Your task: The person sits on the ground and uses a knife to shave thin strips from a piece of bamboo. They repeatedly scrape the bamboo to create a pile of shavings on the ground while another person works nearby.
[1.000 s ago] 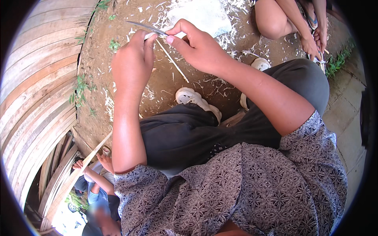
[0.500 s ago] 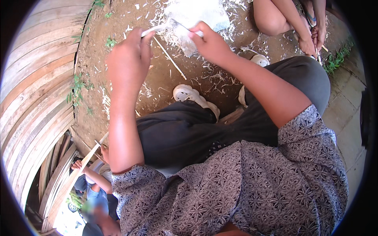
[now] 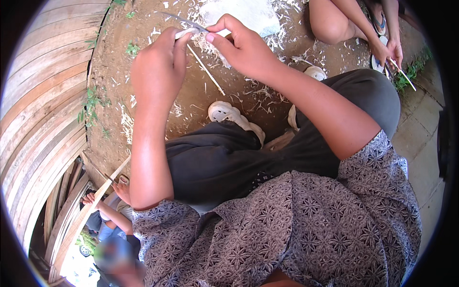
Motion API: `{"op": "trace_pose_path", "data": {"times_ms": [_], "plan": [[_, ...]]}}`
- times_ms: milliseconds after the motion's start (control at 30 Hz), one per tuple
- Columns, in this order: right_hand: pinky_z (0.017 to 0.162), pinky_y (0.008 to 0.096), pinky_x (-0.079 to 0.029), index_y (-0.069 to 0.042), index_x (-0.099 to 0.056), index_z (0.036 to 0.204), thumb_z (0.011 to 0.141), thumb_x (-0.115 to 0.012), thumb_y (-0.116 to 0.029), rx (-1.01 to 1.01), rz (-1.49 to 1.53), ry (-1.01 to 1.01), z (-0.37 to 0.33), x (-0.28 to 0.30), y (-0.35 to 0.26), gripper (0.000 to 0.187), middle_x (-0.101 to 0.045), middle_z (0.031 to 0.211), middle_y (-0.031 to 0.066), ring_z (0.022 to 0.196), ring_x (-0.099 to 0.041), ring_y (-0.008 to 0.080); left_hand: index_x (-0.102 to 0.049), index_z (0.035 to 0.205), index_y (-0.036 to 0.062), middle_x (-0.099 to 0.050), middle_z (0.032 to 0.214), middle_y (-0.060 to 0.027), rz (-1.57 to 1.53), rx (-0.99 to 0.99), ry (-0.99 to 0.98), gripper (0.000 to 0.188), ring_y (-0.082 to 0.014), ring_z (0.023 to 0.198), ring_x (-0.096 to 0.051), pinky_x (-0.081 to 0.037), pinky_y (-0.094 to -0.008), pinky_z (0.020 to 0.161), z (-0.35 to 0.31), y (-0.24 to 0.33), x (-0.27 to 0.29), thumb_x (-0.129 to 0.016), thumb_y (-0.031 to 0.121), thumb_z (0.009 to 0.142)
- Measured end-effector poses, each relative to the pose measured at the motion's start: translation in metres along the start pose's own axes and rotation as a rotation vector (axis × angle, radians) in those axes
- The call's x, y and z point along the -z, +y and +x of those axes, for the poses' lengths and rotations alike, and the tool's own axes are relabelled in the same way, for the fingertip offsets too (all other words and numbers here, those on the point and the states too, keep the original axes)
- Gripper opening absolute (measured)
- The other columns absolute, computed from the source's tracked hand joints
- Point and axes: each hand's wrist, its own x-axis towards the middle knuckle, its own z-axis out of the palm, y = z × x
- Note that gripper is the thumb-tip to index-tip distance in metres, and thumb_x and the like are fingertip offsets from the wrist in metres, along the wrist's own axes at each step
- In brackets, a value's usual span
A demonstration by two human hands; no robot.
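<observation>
My left hand (image 3: 159, 64) is closed, pinching a short pale wooden piece (image 3: 185, 33) between thumb and fingers. In my right hand (image 3: 245, 48) a knife (image 3: 184, 20) is gripped, its thin grey blade pointing up and left. The blade lies across the end of the pale wooden piece, close to my left fingertips. Most of the knife's handle is hidden in my right fist. Both hands are raised in front of me, above ground strewn with pale shavings (image 3: 275, 45).
A whitish slab (image 3: 239, 14) lies on the brown dirt, with a thin stick (image 3: 205, 69) nearby. Stacked planks (image 3: 52, 81) stand at left. At right, another person's hands (image 3: 387, 51) hold a thin stick (image 3: 403, 74). Lower left, another person holds a long pale strip (image 3: 88, 215).
My right hand has moved left and slightly down, bringing the knife blade over the pale wooden piece. The co-worker's stick at right has swung into clearer view.
</observation>
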Motion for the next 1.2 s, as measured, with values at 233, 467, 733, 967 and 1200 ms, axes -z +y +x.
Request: {"op": "trace_pose_path", "data": {"times_ms": [233,467,733,967,1200], "plan": [[0.056,0.038,-0.041,-0.013,-0.06,0.117,0.102,-0.061,-0.039,-0.028,-0.083,-0.031,0.004,0.01,0.044,0.031,-0.055,0.059,0.0056,0.053,-0.052,0.0184,-0.071,0.104,0.0077,-0.07,0.066,-0.0063,-0.019,0.088,-0.012,0.027,-0.0189,0.061,-0.07,-0.05,-0.0333,0.058,0.002,-0.007,0.005,-0.059,0.032,0.105],[0.061,0.0357,-0.043,-0.012,-0.058,0.118,0.104,-0.059,-0.034,-0.072,-0.239,-0.097,0.009,0.011,0.03,0.026,-0.061,0.069,0.0064,0.059,-0.055,0.0171,-0.072,0.104,0.0088,-0.071,0.067,-0.009,-0.052,0.218,-0.02,0.026,-0.0274,0.065,-0.073,-0.054,-0.0389,0.06,-0.004,-0.013,0.009,-0.06,0.032,0.103],[0.065,0.04,-0.048,-0.01,-0.059,0.117,0.103,-0.059,-0.036,-0.202,-0.277,0.083,0.01,0.03,0.075,0.03,-0.064,0.07,0.0107,0.065,-0.062,0.0238,-0.07,0.1,0.0089,-0.07,0.067,-0.0088,-0.051,0.304,-0.076,0.026,-0.0318,0.069,-0.073,-0.055,-0.0429,0.066,-0.017,-0.023,0.006,-0.057,0.031,0.103],[0.057,0.0326,-0.042,-0.009,-0.062,0.116,0.103,-0.06,-0.033,-0.052,-0.009,-0.061,-0.002,0.01,-0.002,0.027,-0.059,0.067,0.0033,0.059,-0.054,0.0124,-0.066,0.096,0.0066,-0.069,0.072,-0.0176,0.044,0.167,-0.071,0.026,-0.0389,0.072,-0.07,-0.053,-0.0496,0.065,-0.006,-0.01,0.016,-0.06,0.031,0.102],[0.053,0.0291,-0.038,-0.008,-0.061,0.114,0.104,-0.061,-0.026,-0.006,-0.028,-0.101,0.001,0.011,-0.002,0.02,-0.057,0.068,0.0002,0.057,-0.05,0.0075,-0.066,0.096,0.0077,-0.069,0.076,-0.0186,0.112,0.045,-0.032,0.024,-0.0402,0.07,-0.068,-0.052,-0.0498,0.061,-0.004,0.007,0.012,-0.063,0.031,0.1]]}}
